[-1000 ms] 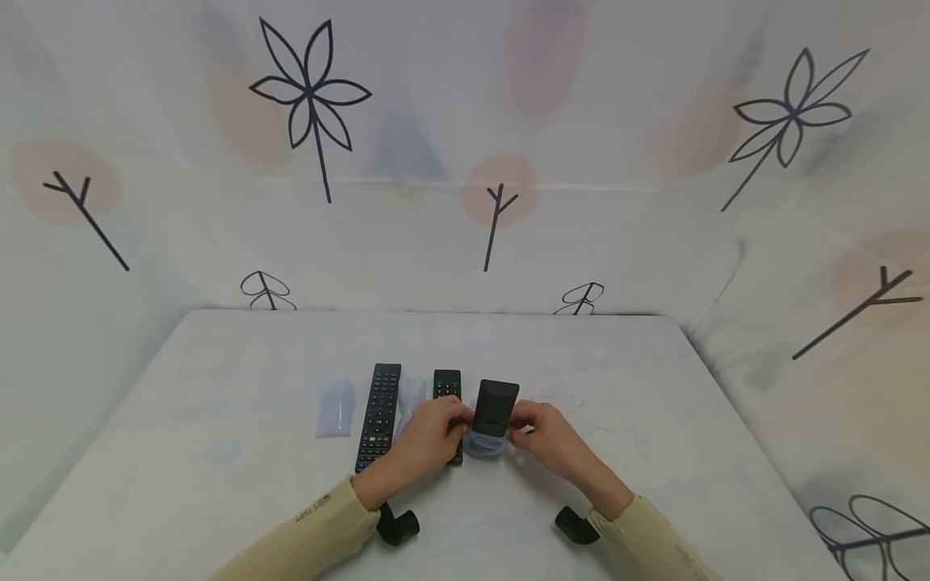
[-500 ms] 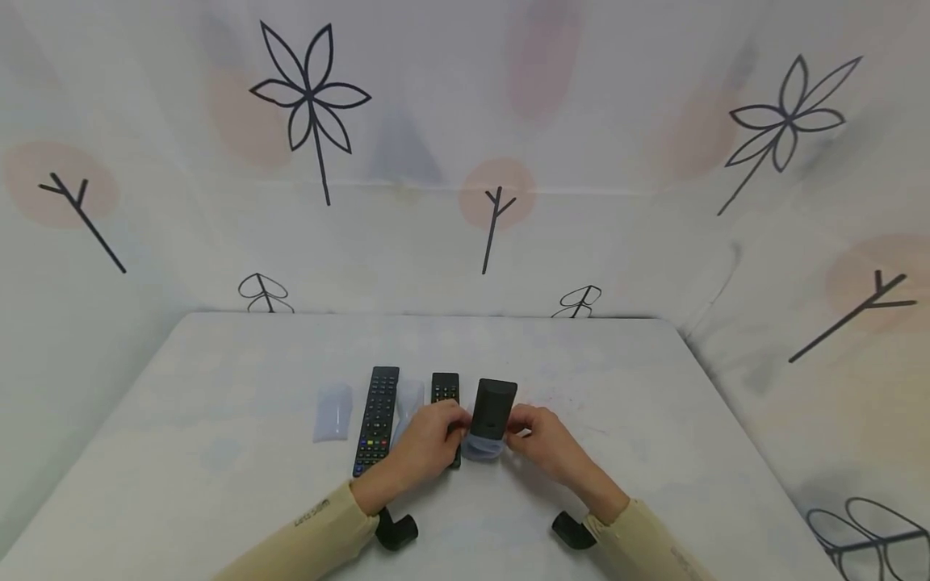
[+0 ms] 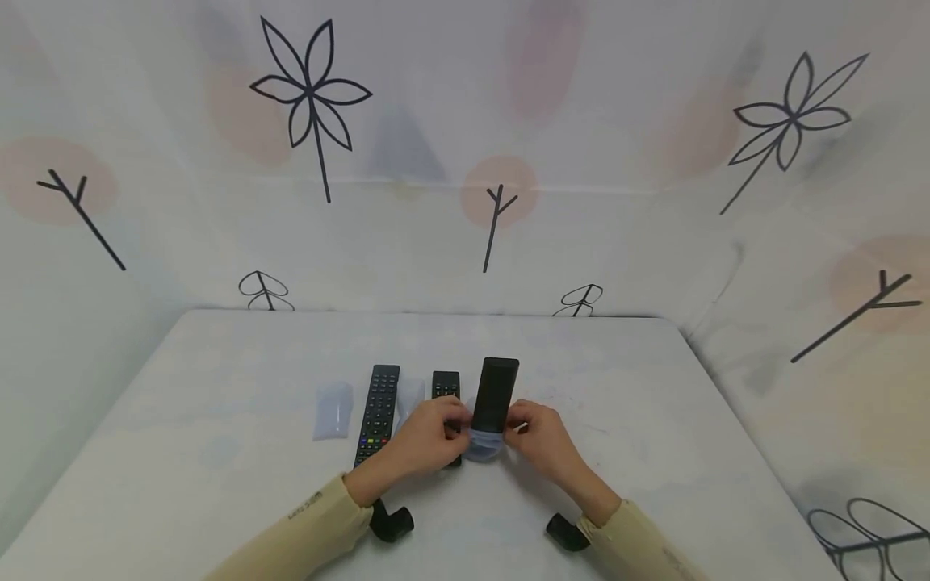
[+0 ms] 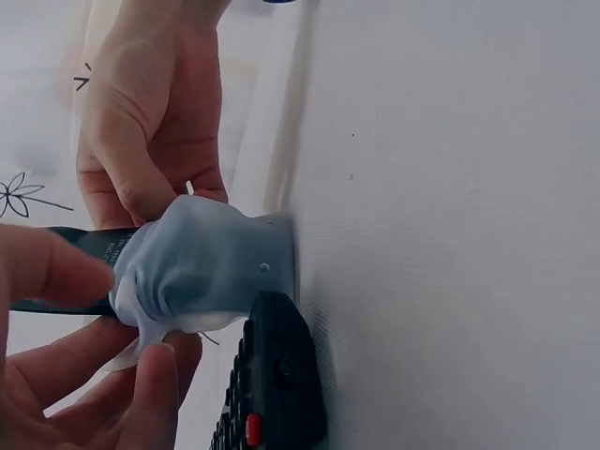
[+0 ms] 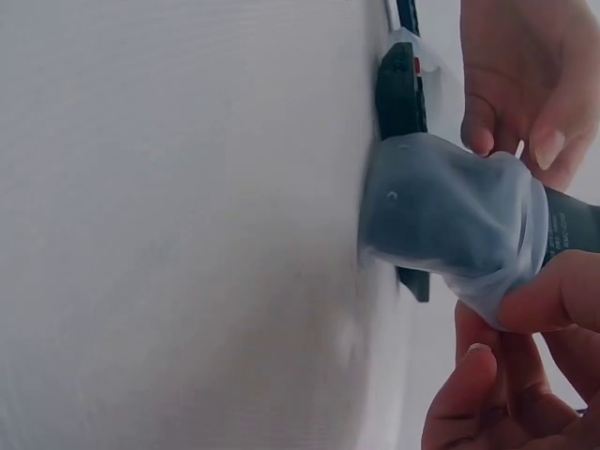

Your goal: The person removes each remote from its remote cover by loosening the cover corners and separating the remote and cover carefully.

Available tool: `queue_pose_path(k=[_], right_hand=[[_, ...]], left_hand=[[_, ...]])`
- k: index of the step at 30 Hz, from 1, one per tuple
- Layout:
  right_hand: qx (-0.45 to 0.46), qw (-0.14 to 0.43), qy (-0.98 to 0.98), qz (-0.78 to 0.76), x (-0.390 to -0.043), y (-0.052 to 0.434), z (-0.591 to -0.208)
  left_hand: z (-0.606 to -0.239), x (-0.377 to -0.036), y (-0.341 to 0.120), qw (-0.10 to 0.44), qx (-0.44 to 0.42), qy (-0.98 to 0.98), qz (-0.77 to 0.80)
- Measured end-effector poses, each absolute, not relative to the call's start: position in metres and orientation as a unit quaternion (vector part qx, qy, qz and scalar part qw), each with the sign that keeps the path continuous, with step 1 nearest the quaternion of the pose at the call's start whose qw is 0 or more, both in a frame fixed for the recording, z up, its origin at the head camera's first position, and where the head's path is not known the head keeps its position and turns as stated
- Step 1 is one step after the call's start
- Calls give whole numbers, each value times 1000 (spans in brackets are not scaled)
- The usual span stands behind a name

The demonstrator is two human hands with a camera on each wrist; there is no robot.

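Note:
A black remote control [image 3: 497, 394] stands upright with its lower end inside a translucent bluish silicone cover [image 3: 484, 444]. The cover is bunched in folds around the remote, its closed end down at the table in both wrist views. My left hand [image 3: 432, 436] pinches the cover's rolled edge on the left side. From the right, my right hand [image 3: 545, 440] pinches the same edge [image 5: 506, 300] between thumb and finger. The remote's upper part sticks out bare above the fingers. Just beside it lies a second black remote [image 3: 446, 386], partly hidden behind my left hand.
A longer black remote [image 3: 378, 407] with coloured buttons lies further left on the white table [image 3: 218, 484]. Between the two lying remotes is a translucent cover [image 3: 410, 397], and another flat cover [image 3: 333, 411] lies at the far left. A patterned cloth wall [image 3: 407, 242] stands behind the table.
The held remote has tipped more upright, so its top end now reaches higher in the head view. Both hands keep their pinch on the cover, nearly in place.

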State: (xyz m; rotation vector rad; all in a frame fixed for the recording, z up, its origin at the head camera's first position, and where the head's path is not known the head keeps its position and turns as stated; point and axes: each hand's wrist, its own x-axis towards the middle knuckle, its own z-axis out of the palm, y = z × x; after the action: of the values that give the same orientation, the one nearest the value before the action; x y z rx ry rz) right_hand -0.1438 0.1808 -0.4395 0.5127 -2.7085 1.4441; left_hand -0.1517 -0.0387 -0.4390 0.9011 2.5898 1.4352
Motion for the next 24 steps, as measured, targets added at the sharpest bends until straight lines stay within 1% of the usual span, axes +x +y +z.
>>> queue_pose_path(k=[5,12,16,19,24], right_hand=[[176,18,-871,459,-143,184,-440],[187,-11,-856,481,-141,189,-436],[191,-16,-847,496,-139,191,-434],[187,-10,-845,501,-138,191,-433],[163,20,-845,509,-135,191,-429]], left_hand=[[-441,-152,-38,23,295,833,467],[-440,-151,-38,4,301,832,466],[-439,-150,-37,-10,301,829,471],[-439,-150,-37,-21,300,828,473],[-437,-150,-36,-30,295,829,475]])
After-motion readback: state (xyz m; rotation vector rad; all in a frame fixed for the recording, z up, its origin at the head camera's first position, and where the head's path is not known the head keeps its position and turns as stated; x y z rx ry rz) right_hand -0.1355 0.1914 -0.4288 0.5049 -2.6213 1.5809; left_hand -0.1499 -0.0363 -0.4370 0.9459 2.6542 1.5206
